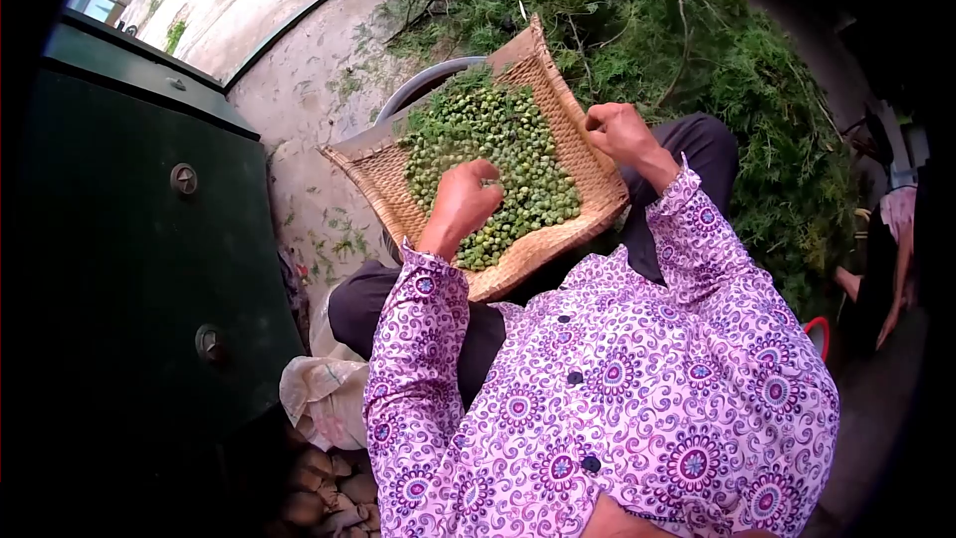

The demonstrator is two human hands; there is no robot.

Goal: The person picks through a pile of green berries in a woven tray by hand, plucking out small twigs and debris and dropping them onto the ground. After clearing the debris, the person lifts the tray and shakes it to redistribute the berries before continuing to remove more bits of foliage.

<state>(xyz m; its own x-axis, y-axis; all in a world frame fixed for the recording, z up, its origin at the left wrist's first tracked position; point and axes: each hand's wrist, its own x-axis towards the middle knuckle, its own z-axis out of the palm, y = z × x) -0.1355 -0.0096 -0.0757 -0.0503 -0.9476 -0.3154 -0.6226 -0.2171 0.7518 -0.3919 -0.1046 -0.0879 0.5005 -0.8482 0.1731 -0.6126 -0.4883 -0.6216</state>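
A woven winnowing basket rests tilted across my lap, its open end pointing away from me. Small round green cones, mixed with green leaf bits, cover much of its floor. My left hand is over the left part of the cones, fingers curled in. At the basket's right rim is my right hand, its fingers drawn together. Whatever either hand pinches is hidden or too small to name.
A large pile of leafy green branches lies ahead and right. Behind the basket shows a round metal rim. A dark green cabinet stands left, with a pale sack and wood pieces below. Another person's arm shows far right.
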